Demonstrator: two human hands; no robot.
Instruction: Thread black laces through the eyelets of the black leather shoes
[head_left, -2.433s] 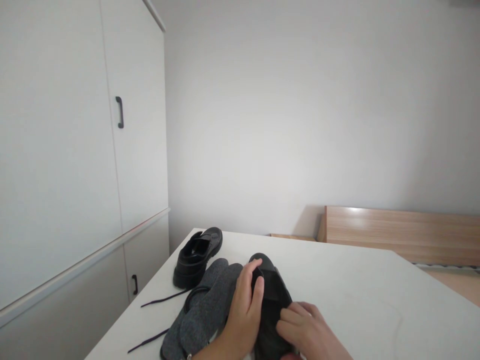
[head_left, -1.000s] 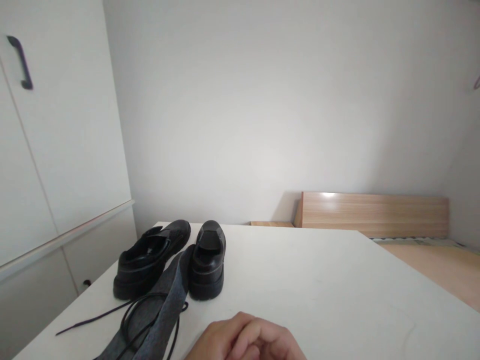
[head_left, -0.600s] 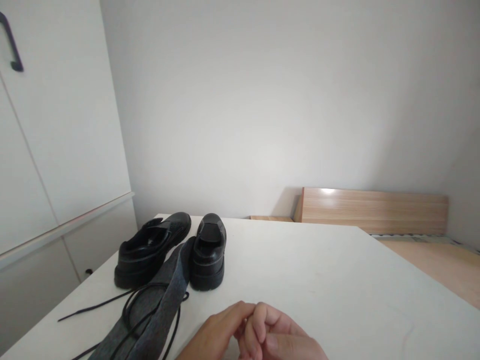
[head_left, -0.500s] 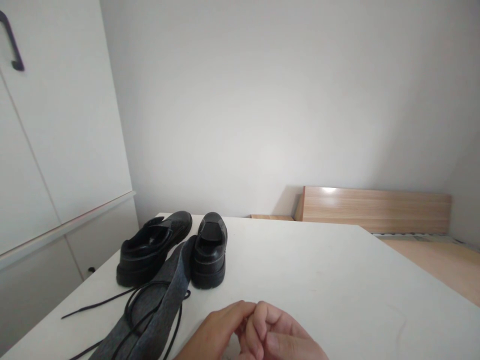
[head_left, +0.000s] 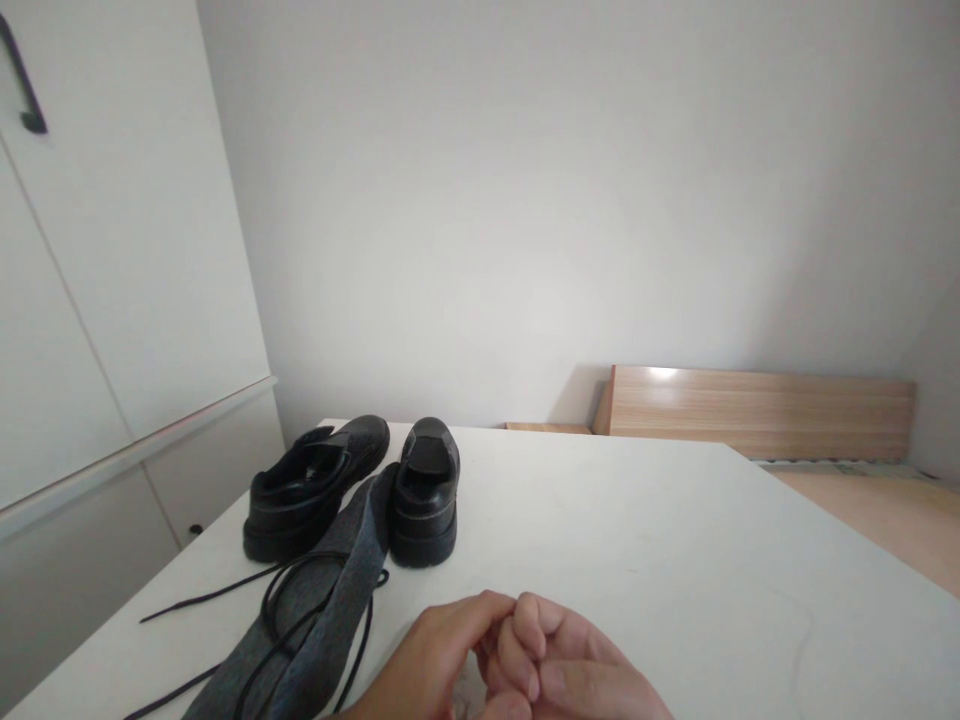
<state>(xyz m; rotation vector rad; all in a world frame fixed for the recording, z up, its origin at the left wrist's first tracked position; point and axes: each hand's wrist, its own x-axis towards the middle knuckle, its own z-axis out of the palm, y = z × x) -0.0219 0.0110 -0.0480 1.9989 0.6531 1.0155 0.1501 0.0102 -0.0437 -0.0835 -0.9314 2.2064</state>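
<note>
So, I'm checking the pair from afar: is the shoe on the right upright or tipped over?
Upright: the shoe stands sole-down on the table, its opening facing up.

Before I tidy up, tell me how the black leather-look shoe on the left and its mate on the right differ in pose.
The black leather-look shoe on the left points diagonally away to the right; the black leather-look shoe on the right points almost straight away. The left one shows much of its side, the right one mainly its heel. Both stand upright on chunky black soles.
</note>
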